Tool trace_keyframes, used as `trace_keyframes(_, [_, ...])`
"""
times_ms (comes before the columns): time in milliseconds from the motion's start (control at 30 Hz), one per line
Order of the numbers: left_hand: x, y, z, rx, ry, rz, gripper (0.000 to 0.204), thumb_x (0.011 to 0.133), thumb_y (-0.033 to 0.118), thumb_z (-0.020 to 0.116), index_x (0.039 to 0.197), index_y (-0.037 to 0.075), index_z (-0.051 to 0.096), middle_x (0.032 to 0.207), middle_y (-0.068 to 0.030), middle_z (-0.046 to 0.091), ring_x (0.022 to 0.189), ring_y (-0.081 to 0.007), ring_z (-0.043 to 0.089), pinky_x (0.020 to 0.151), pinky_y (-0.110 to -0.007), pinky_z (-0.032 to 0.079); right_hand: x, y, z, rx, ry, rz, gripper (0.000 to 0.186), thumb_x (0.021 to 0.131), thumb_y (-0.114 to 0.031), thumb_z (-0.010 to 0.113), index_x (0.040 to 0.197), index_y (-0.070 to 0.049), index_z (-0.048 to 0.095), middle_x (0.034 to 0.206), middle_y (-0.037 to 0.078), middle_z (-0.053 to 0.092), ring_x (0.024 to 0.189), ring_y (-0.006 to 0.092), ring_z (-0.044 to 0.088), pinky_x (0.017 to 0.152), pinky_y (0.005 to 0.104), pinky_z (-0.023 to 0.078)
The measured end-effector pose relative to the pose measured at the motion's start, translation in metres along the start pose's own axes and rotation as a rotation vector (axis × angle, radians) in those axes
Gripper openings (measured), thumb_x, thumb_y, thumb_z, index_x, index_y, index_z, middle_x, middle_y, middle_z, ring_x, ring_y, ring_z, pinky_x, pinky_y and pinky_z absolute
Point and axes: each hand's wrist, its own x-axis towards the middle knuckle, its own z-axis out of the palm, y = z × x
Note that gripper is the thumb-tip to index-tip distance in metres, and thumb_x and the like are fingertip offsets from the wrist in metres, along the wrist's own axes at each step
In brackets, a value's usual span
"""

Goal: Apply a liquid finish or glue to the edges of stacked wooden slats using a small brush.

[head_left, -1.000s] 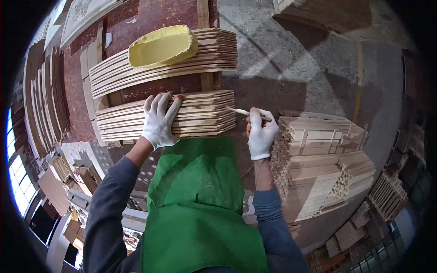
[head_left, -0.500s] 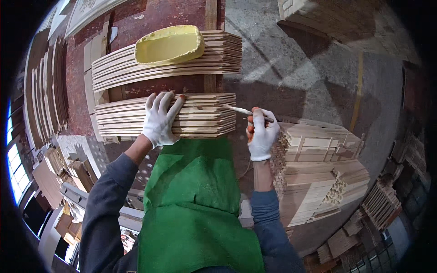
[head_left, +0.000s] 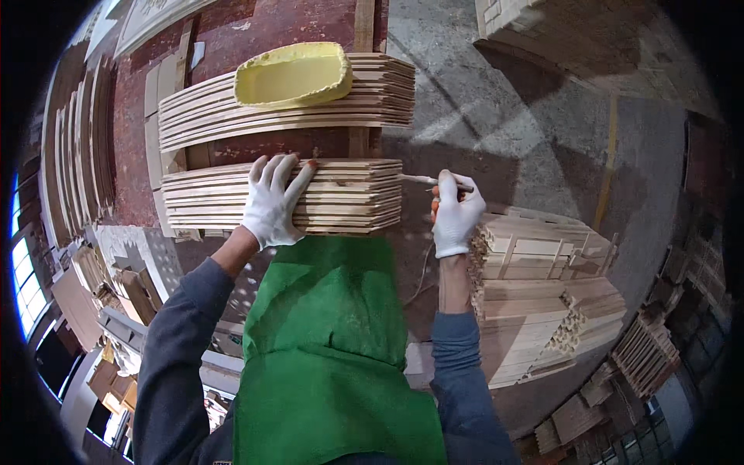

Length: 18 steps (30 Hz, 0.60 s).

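Observation:
A row of thin wooden slats (head_left: 349, 203) with angled right ends lies packed side by side just beyond my green apron. My left hand (head_left: 271, 198), in a white glove with orange fingertips, rests spread on top of these slats, gripping nothing. Off their right end, my gloved right hand (head_left: 456, 213) pinches a slender, pale-tipped brush (head_left: 418, 179). The brush points left, its tip at or very near the slat ends; contact is unclear. Farther off, a yellow tub (head_left: 294, 75) with a crusted rim and pale yellow contents sits on a second slat row (head_left: 380, 93).
Both rows lie over a worn red surface (head_left: 271, 23) with wooden strips across it. To the right stands a big stack of pale timber (head_left: 535, 302) on the floor. More boards (head_left: 85, 155) lean at the far left, and stacked wood (head_left: 566, 31) fills the upper right.
My right hand has shifted right and slightly away from me, taking the brush tip from over the slat ends to their right edge. My left hand keeps its place on the slats.

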Motion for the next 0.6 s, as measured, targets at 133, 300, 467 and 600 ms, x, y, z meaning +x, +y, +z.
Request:
trace_keyframes(133, [-0.001,0.002,0.000,0.013,-0.015,-0.004,0.114,0.050,0.043,0.080,0.152,0.015,0.040,0.144,-0.0186,0.041,0.132,-0.0358,0.038,0.115,-0.056,0.021,0.005,0.009,-0.005,0.094,0.046,0.082,0.020,0.095,-0.022,0.071,0.094,-0.002,0.067,0.068,0.002,0.062,0.044,0.0057,0.046,0.037,0.0222,0.032])
trace_keyframes(300, [0.001,0.001,-0.001,0.019,-0.003,0.005,0.113,0.051,0.043,0.079,0.153,0.015,0.039,0.143,-0.0185,0.041,0.132,-0.0358,0.038,0.115,-0.056,0.021,0.017,0.029,-0.013,0.267,0.019,0.253,0.022,0.097,-0.025,0.070,0.095,-0.004,0.067,0.067,0.000,0.060,0.044,0.0051,0.046,0.036,0.0214,0.030])
trace_keyframes(467, [0.000,0.003,-0.002,-0.006,0.005,0.001,0.111,0.052,0.042,0.079,0.152,0.015,0.040,0.143,-0.0182,0.041,0.131,-0.0358,0.038,0.115,-0.056,0.021,0.026,0.052,-0.031,0.469,0.012,0.362,0.024,0.101,-0.029,0.068,0.101,-0.005,0.066,0.069,-0.001,0.059,0.044,0.0050,0.043,0.035,0.0205,0.026])
trace_keyframes(600, [0.000,0.002,-0.003,0.024,0.000,-0.001,0.110,0.052,0.042,0.078,0.152,0.015,0.041,0.142,-0.0181,0.042,0.130,-0.0360,0.039,0.115,-0.056,0.022,0.023,0.075,-0.034,0.603,-0.194,0.502,0.023,0.102,-0.029,0.067,0.104,-0.006,0.065,0.072,-0.001,0.059,0.047,0.0051,0.043,0.036,0.0207,0.025])
